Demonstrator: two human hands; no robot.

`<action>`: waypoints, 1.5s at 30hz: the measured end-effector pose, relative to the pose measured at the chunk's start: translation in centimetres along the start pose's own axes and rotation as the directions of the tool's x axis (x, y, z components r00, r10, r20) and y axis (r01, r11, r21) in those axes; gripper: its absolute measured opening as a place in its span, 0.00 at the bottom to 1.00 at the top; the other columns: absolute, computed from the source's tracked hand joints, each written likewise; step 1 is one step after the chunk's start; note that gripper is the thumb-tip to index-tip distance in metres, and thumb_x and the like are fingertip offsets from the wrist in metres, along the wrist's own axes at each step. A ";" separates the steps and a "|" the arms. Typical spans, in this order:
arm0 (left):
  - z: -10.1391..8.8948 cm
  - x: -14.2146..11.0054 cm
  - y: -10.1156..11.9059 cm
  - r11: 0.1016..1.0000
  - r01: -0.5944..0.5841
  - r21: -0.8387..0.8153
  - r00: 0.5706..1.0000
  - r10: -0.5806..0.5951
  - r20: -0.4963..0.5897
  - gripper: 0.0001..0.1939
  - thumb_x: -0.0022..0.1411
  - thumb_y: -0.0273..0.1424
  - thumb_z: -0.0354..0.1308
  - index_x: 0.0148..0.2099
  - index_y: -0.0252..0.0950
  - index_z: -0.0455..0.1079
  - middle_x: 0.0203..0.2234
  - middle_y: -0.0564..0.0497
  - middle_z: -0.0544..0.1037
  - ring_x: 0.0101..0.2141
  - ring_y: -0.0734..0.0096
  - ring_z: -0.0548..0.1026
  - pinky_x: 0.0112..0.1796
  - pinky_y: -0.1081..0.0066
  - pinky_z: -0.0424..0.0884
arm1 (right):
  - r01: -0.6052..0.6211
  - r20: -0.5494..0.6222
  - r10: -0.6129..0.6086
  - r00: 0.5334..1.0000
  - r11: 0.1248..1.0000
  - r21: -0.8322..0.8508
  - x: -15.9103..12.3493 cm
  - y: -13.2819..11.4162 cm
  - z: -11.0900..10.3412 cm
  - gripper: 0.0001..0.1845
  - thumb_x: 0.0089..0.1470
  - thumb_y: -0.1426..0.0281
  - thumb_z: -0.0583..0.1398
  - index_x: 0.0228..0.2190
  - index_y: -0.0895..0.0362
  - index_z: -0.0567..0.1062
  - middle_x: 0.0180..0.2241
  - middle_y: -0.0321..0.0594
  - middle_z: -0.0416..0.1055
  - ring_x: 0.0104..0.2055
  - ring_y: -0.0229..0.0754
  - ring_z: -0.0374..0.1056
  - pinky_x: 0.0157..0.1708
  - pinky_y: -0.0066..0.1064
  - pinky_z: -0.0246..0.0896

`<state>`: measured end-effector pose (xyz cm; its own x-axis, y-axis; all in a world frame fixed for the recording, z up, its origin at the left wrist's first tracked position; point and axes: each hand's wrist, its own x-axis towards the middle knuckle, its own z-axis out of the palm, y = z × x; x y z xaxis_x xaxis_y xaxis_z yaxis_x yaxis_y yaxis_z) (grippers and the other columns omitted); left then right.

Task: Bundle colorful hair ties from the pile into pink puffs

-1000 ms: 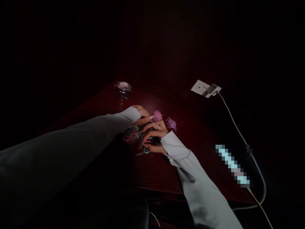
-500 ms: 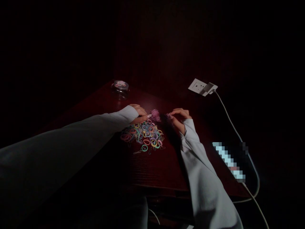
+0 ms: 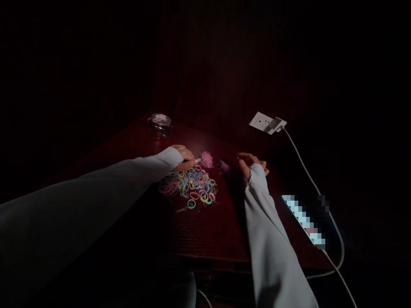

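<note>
A mixed heap of colourful hair ties [image 3: 195, 186], rings and thin loops together, lies on the dark red table. Behind it sits a small pile of pink hair ties [image 3: 206, 159], and right of that a smaller purple pile [image 3: 223, 167]. My left hand [image 3: 186, 159] rests at the left of the pink pile, thumb stretched towards its edge and fingers apart from the thumb; I see nothing held. My right hand [image 3: 250, 164] hovers to the right of the purple pile, open, with thumb and fingers apart and nothing between them.
A clear jar [image 3: 159, 128] with a decorated lid stands at the back left of the table [image 3: 205, 239]. A wall socket [image 3: 263, 122] with a charger and white cable [image 3: 302, 158] is at the right. A blurred-out lit device [image 3: 303, 220] lies on the table's right side.
My right hand has drawn back to the right from the purple pile, and its fingers have spread. My left hand stays beside the pink pile. The view has shifted slightly.
</note>
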<state>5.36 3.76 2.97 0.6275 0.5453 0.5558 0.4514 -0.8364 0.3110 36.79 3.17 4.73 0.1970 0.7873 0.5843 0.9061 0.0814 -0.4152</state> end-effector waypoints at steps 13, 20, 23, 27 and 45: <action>1.1 0.2 -1.9 0.998 0.057 0.026 0.998 -0.056 -0.037 0.36 0.80 0.49 0.40 0.21 0.38 0.64 0.19 0.53 0.74 0.29 0.71 0.72 0.42 0.66 0.63 | 0.245 0.294 -0.257 0.921 0.966 0.079 0.8 1.6 4.5 0.19 0.67 0.64 0.59 0.55 0.51 0.82 0.60 0.51 0.76 0.64 0.56 0.68 0.66 0.48 0.61; -0.5 -1.4 -4.4 0.925 0.307 0.226 0.936 -0.250 -0.249 0.28 0.75 0.42 0.49 0.22 0.39 0.67 0.21 0.51 0.78 0.30 0.68 0.76 0.39 0.65 0.63 | 0.257 0.420 -0.271 0.866 0.962 0.090 0.2 1.7 5.6 0.14 0.64 0.63 0.64 0.50 0.49 0.82 0.54 0.46 0.79 0.55 0.53 0.73 0.56 0.43 0.68; -1.3 -2.0 -3.7 0.858 0.461 0.226 0.858 -0.366 -0.361 0.29 0.77 0.43 0.47 0.23 0.39 0.69 0.24 0.51 0.82 0.33 0.67 0.78 0.42 0.64 0.64 | 0.260 0.393 -0.271 0.879 0.962 0.084 0.5 1.6 5.6 0.08 0.62 0.65 0.65 0.43 0.50 0.81 0.48 0.45 0.79 0.50 0.50 0.73 0.51 0.38 0.67; -1.4 -1.9 -2.2 0.849 0.447 0.282 0.884 -0.373 -0.280 0.26 0.74 0.44 0.51 0.24 0.40 0.70 0.25 0.50 0.82 0.34 0.63 0.79 0.42 0.62 0.64 | 0.270 0.335 -0.296 0.895 0.955 0.123 0.6 1.9 5.7 0.04 0.62 0.66 0.63 0.38 0.50 0.79 0.43 0.43 0.79 0.46 0.49 0.71 0.46 0.36 0.65; -0.2 -2.1 -2.7 0.862 0.455 0.222 0.889 -0.452 -0.067 0.14 0.74 0.40 0.54 0.47 0.44 0.80 0.51 0.49 0.84 0.52 0.55 0.76 0.54 0.57 0.70 | 0.250 0.317 -0.299 0.900 0.950 0.186 0.1 2.3 5.3 0.12 0.62 0.63 0.66 0.45 0.52 0.83 0.49 0.48 0.81 0.53 0.54 0.71 0.57 0.43 0.65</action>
<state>2.77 4.86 1.12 0.3116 0.8594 0.4054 0.8154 -0.4608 0.3503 36.90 6.68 0.17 -0.2121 0.8779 0.4293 0.8408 0.3879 -0.3777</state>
